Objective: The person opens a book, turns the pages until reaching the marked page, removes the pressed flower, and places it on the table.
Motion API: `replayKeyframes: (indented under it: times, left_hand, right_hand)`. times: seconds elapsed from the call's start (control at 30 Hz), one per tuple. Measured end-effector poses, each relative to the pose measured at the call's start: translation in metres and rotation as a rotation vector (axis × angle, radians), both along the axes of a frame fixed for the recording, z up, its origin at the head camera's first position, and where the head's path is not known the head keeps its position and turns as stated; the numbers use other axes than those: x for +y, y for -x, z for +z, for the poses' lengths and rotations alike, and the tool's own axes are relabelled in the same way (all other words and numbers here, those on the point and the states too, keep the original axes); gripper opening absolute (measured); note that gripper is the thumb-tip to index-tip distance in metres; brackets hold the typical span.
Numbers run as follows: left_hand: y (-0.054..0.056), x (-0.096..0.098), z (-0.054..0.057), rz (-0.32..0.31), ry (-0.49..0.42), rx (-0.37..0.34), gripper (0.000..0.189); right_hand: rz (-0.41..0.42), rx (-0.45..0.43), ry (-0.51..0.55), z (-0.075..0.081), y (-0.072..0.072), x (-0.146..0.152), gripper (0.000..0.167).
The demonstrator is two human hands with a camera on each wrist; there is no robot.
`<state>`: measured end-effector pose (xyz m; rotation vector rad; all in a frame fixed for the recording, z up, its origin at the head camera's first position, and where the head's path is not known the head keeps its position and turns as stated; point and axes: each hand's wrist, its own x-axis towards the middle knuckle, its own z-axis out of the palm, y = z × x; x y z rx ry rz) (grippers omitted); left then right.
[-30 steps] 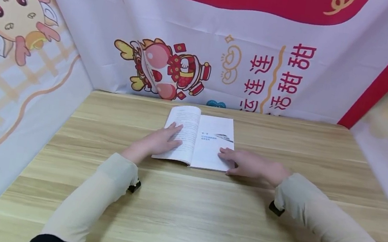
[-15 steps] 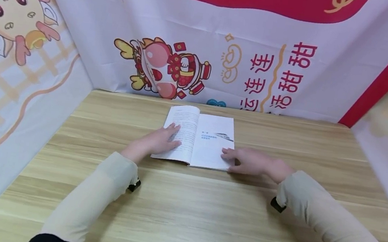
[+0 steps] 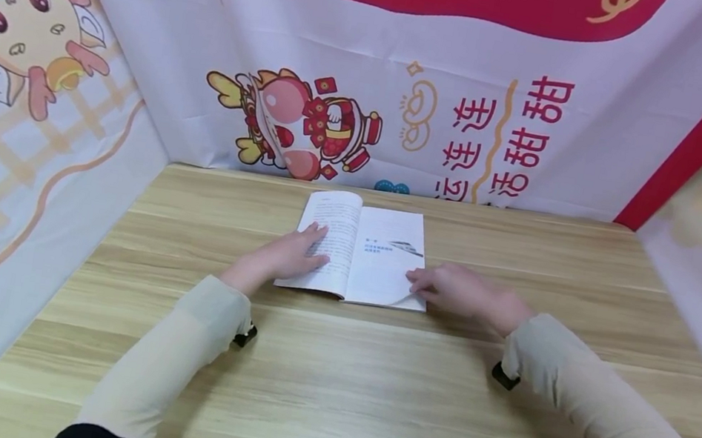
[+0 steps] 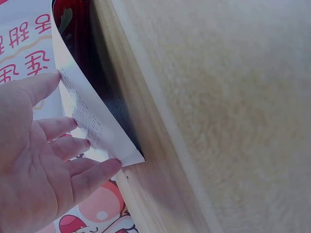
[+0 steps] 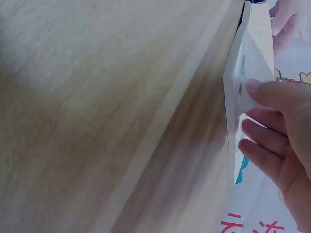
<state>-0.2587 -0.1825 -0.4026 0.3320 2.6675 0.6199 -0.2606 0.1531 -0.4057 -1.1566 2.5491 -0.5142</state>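
Observation:
An open book (image 3: 390, 225) lies on the wooden table, text on its left page and a small picture with blue print on its right page. My left hand (image 3: 292, 256) rests on the left page with fingers spread. In the left wrist view its fingertips (image 4: 114, 166) touch the printed sheet. At the book's right edge, my right hand (image 3: 458, 290) pinches the lower corner of the right-hand page (image 5: 251, 58) between thumb and fingers. That corner curls up from the pages beneath.
The wooden table (image 3: 328, 380) stretches toward me in front of the book. Behind it hangs a printed white and red cloth (image 3: 350, 32), with more printed cloth (image 3: 96, 161) along the left side. A black device (image 3: 505, 376) is worn at the right wrist.
My right hand has shifted slightly right and drawn its fingers together on the page corner, which has lifted and curled. The left hand has stayed on the left page.

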Motion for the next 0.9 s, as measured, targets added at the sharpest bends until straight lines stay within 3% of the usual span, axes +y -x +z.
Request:
replayKeyframes:
  times: [0.13,0.23,0.3,0.43,0.53,0.7,0.8,0.9]
  left_hand:
    - [0.0,0.0,-0.001,0.002,-0.004,-0.001,0.072]
    - [0.0,0.0,-0.001,0.005,-0.005,-0.001,0.072]
    - [0.0,0.0,-0.001,0.005,-0.004,0.001,0.072]
    - [0.001,0.0,-0.002,0.0,-0.006,0.004,0.073]
    - [0.0,0.0,-0.003,0.003,-0.006,-0.004,0.073]
    - [0.001,-0.001,-0.003,0.01,-0.004,-0.004,0.073]
    - [0.001,-0.002,-0.004,0.01,-0.006,-0.001,0.073]
    - [0.002,-0.003,-0.005,0.007,-0.008,-0.003,0.074]
  right_hand:
    - [-0.031,0.125,0.091,-0.004,0.0,0.0,0.025]
    - [-0.135,0.167,0.159,-0.007,-0.002,-0.003,0.021]
    - [-0.235,0.161,0.199,-0.009,-0.005,-0.007,0.034]
    - [-0.425,0.034,0.281,-0.013,-0.008,-0.015,0.094]
    - [-0.518,-0.125,0.346,-0.015,-0.011,-0.021,0.118]
    - [-0.54,-0.354,0.516,-0.015,-0.018,-0.035,0.106]
    - [-0.508,-0.427,0.637,-0.014,-0.02,-0.046,0.094]
    - [-0.472,-0.432,0.699,-0.015,-0.022,-0.057,0.087]
